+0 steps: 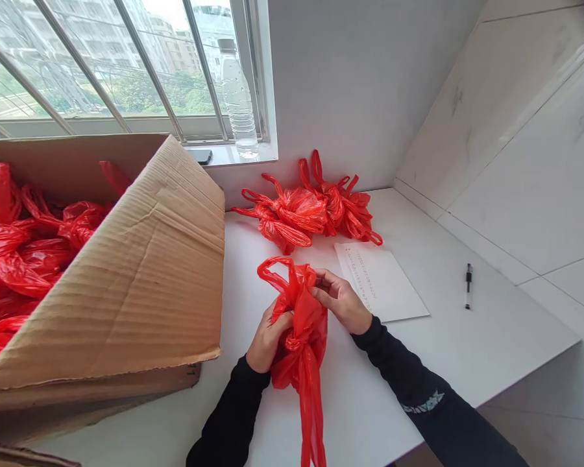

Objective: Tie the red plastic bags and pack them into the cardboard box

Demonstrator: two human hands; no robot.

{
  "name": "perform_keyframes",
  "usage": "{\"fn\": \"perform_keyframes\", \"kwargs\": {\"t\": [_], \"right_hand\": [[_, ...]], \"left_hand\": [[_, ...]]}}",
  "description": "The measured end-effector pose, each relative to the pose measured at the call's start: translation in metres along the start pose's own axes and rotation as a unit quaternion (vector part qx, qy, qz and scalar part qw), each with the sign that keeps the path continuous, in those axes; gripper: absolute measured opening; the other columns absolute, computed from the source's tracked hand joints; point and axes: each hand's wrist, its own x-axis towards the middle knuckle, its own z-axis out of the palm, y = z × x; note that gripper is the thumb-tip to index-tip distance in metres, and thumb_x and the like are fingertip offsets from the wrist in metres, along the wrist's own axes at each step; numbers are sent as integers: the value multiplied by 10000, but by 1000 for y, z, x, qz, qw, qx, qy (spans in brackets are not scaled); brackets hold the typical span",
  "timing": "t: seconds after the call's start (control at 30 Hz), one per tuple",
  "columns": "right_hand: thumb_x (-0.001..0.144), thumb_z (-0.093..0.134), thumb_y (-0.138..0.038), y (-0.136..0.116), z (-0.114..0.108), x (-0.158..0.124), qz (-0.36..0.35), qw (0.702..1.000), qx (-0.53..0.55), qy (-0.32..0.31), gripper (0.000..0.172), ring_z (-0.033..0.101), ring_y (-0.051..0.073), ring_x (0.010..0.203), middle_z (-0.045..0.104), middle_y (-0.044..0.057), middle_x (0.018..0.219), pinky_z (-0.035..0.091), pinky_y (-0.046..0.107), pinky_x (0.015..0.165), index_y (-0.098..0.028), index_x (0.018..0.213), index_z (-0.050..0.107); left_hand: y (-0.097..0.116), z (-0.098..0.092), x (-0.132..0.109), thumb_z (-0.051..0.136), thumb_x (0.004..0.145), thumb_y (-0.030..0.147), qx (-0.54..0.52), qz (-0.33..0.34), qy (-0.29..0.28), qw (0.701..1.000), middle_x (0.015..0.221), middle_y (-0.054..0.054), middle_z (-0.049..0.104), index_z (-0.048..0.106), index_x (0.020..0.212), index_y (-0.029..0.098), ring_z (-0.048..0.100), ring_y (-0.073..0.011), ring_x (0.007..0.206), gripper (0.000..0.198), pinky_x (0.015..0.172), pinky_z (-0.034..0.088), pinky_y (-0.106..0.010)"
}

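Observation:
A knotted red plastic bag [307, 324] is held up over the white table, one loop handle at its top and a long strip hanging down toward me. My left hand [268, 337] grips its left side, thumb over the plastic beside the knot. On the upper right, my right hand [341, 299] pinches the bag's edge between thumb and fingers. What lies inside the bag is hidden. Behind it, several tied red bags [306, 211] are heaped against the wall.
At the left stands an open cardboard box [160, 259] holding several red bags [39, 253]. A printed paper [379, 282] and a pen [468, 285] lie on the table [472, 350] to the right. A bottle [238, 104] and a phone [200, 156] rest on the windowsill.

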Motion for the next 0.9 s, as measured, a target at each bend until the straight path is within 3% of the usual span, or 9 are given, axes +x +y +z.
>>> {"fn": "perform_keyframes", "kwargs": {"t": [0.1,0.3,0.47,0.63,0.73,0.9], "right_hand": [[825,687,-421,3,-2,0,-9,1000,1,10,324,615,210,965,663,63,1061,490,351,874,-219,1067,617],[850,653,-423,-1,-1,-1,-28,999,-32,0,476,571,215,1103,602,64,1219,475,347,917,-269,1277,508],[845,669,-357,-2,-4,-1,-35,999,-38,5,294,621,193,923,665,34,1005,480,316,855,-215,1099,623],[889,614,-381,1,-4,-2,-36,998,-16,50,223,606,176,793,663,18,888,480,287,731,-209,1023,659],[889,616,-399,1,-2,-2,-29,997,-12,64,218,609,180,793,660,19,867,487,288,729,-209,985,663],[941,509,-460,-3,0,-2,19,998,14,54,362,623,203,962,650,51,1104,508,331,832,-265,1242,553]], "left_hand": [[-4,-2,1,566,840,273,-7,-12,-15,1000,733,14,505,559,785,169,407,-118,642,118,616,389,-253],[-3,0,2,592,859,330,65,16,-1,998,839,-1,548,579,920,185,472,-151,757,158,726,423,-277],[-2,3,1,627,835,321,108,32,-4,994,819,5,562,589,898,184,480,-151,732,156,711,423,-273],[-6,0,1,611,857,353,53,4,9,999,774,2,563,594,852,187,489,-152,697,166,693,427,-283],[-4,1,1,592,871,357,14,-1,12,1000,911,-41,630,634,943,181,544,-187,780,195,728,453,-307],[0,5,1,556,892,363,-63,4,41,997,1046,-78,674,631,1129,184,611,-248,934,306,841,475,-366]]}}
